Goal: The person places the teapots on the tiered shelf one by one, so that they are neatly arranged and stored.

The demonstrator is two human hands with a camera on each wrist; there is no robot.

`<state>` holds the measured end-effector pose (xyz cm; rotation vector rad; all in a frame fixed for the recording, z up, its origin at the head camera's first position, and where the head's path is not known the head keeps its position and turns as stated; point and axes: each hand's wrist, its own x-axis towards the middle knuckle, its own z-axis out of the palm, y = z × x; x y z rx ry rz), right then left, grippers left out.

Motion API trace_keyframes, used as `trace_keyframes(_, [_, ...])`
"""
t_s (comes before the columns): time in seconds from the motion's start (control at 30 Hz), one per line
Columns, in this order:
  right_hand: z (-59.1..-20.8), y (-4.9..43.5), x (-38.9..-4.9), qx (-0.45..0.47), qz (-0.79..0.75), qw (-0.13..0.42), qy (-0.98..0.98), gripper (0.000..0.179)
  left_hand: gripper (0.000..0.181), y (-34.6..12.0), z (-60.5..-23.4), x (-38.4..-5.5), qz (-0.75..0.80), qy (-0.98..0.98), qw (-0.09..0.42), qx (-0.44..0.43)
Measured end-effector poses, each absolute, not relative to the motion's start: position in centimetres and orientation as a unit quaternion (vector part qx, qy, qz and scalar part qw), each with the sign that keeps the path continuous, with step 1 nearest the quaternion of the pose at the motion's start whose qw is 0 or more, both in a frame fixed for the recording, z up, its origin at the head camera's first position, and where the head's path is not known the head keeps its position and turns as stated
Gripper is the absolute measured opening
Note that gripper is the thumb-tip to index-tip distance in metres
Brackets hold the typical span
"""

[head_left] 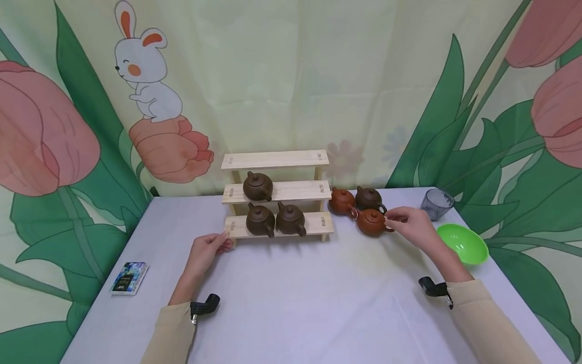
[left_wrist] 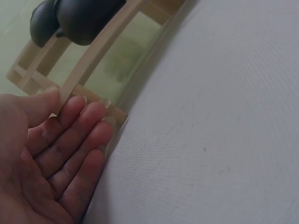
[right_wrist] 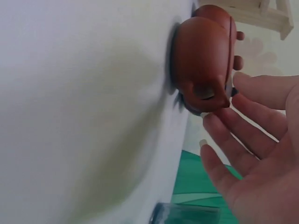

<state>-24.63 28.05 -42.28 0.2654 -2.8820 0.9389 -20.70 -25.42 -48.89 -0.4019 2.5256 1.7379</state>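
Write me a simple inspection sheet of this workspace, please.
Surface: white tablecloth, lightly creased.
Job's things: wooden rack holds three dark teapots; on its right, two reddish teapots and another dark teapot stand on the cloth.
Clutter: small box, glass cup, green bowl.
Grippers (bare hands): left hand pinches the rack's lowest shelf; right hand is at the front reddish teapot, grip unclear.
Cables: nothing seen.
Surroundings: backdrop printed with tulips and a rabbit.

Upright reddish teapot (head_left: 370, 223) near wooden rack (head_left: 275, 160)
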Motion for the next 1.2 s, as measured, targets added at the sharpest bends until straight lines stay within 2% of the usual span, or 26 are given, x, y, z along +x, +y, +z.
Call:
trace_keyframes(0.13, [-43.1,28.7,-24.6,0.091,0.293,0.056,-0.95,0.03,0.044,-25.3,-48.9,-20.8,0.561,0.818,0.024,-0.127])
trace_keyframes(0.4, [-44.7,29.2,-24.9,0.073,0.29,0.062,-0.952,0.016,0.044,-25.3,-48.7,-20.9,0.562,0.818,0.023,-0.122])
trace_keyframes(0.8, [-44.8,28.8,-24.7,0.057,0.287,0.041,-0.955,0.016,0.044,-25.4,-48.9,-20.7,0.557,0.82,0.024,-0.13])
trace_keyframes(1.2, [-45.8,28.6,-24.2,0.06,0.289,0.072,-0.953,0.016,0.044,-25.4,-49.1,-20.6,0.554,0.822,0.021,-0.13])
